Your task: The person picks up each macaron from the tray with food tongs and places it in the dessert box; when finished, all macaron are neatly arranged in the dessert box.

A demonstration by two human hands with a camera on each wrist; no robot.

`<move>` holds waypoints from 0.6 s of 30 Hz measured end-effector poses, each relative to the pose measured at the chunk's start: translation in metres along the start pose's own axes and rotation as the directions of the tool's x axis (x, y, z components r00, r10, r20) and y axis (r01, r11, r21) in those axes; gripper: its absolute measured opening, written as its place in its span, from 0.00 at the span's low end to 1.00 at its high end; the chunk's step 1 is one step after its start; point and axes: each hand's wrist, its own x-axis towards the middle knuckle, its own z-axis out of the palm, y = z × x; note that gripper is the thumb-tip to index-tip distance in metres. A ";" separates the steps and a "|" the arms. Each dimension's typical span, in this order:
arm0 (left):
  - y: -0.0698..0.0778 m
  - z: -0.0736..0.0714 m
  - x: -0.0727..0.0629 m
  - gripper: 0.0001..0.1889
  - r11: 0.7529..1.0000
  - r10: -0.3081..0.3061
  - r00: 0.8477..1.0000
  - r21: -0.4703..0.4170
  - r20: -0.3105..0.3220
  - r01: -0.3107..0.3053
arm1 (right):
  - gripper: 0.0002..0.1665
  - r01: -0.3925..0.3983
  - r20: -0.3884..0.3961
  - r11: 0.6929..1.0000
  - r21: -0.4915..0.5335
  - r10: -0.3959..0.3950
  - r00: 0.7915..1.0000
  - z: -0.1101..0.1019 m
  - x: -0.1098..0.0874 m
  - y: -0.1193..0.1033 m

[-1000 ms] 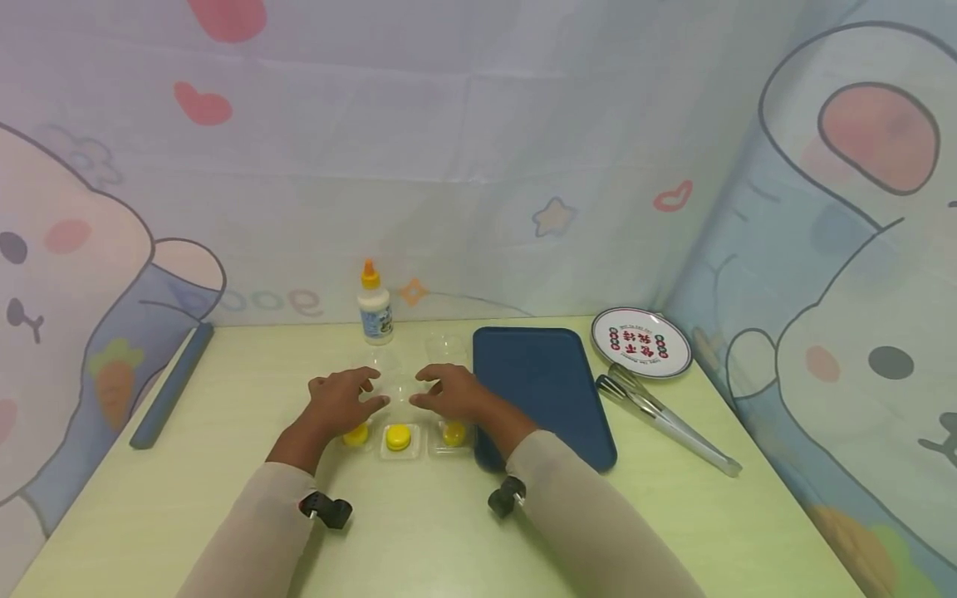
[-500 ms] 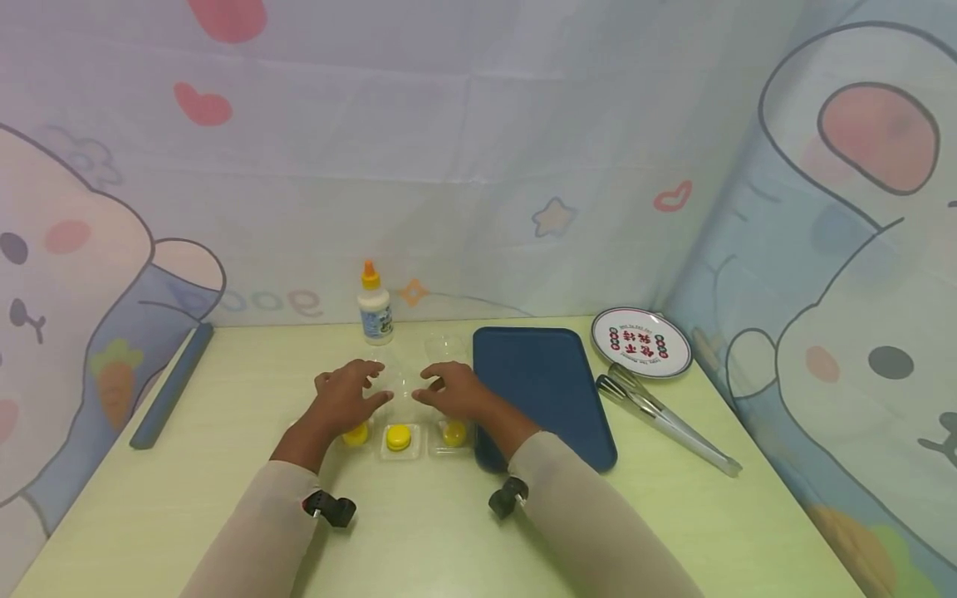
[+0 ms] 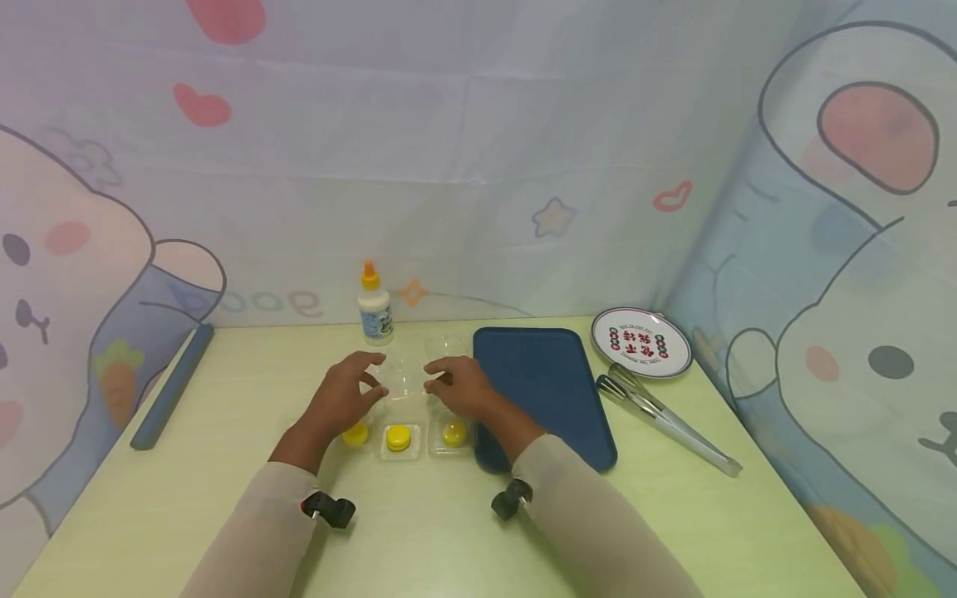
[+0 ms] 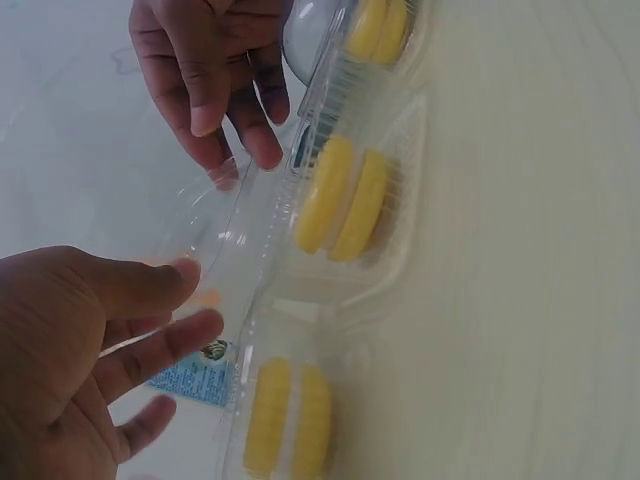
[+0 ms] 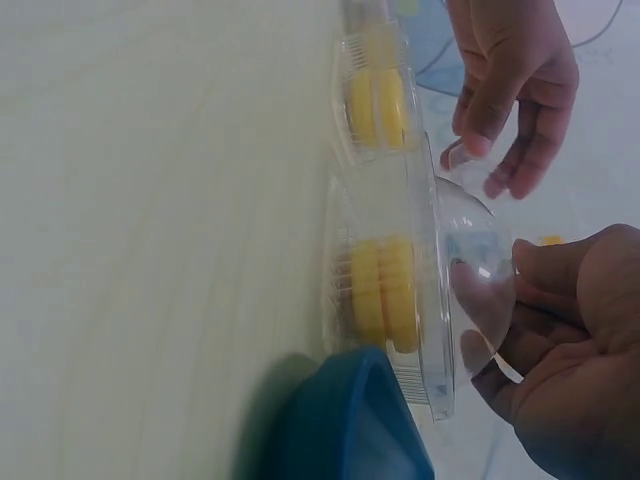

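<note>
Clear lid (image 3: 404,374): a see-through plastic lid, between both hands and just beyond the middle box, toward the worktop's (image 3: 419,531) back edge.
Left hand (image 3: 340,397): holds the lid's left side, thumb and forefinger bent, a narrow gap between them.
Right hand (image 3: 465,387): holds the lid's right side with bent fingers; the exact contact is hard to see through clear plastic.
Middle box (image 3: 416,450): uncovered, a round yellow cake (image 3: 399,437) inside.
Right box (image 3: 441,449): just beside the blue tray's (image 3: 534,390) left edge; a dome seems to cover its cake.
Left cake (image 3: 355,434): partly behind the left hand; whether it is covered, I cannot tell.
Covering step: apparently fitting a lid to the middle box, not yet done.
Next lid move: likely calls for bringing it nearer, level, corners matched to the box rim, then pressing gently, clear of the cake.
</note>
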 end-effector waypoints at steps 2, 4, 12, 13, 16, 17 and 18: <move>0.001 -0.001 0.000 0.31 0.999 0.017 1.000 -0.039 -0.020 -0.018 | 0.21 -0.010 -0.026 1.000 0.013 0.011 1.000 0.000 0.000 -0.001; 0.003 -0.001 0.000 0.31 0.997 0.043 0.998 -0.069 -0.043 -0.046 | 0.20 -0.026 -0.059 0.999 0.027 0.027 0.998 0.000 0.000 -0.002; 0.009 -0.003 -0.002 0.39 0.977 0.110 0.991 -0.176 -0.081 -0.123 | 0.10 0.009 -0.213 0.994 0.108 0.015 0.977 0.001 -0.004 -0.004; 0.009 -0.003 -0.002 0.39 0.975 0.111 0.990 -0.183 -0.081 -0.125 | 0.07 0.022 -0.228 0.993 0.115 0.005 0.974 0.001 -0.004 -0.004; 0.010 -0.004 -0.002 0.37 0.976 0.113 0.990 -0.179 -0.082 -0.126 | 0.04 0.043 -0.247 0.991 0.126 -0.011 0.969 0.001 -0.006 -0.004; 0.009 -0.004 -0.002 0.36 0.976 0.113 0.990 -0.178 -0.083 -0.126 | 0.04 0.048 -0.245 0.990 0.130 -0.015 0.969 0.001 -0.006 -0.004; 0.009 -0.004 -0.003 0.35 0.976 0.114 0.990 -0.174 -0.085 -0.127 | 0.05 0.051 -0.236 0.989 0.141 -0.016 0.972 0.001 -0.006 -0.004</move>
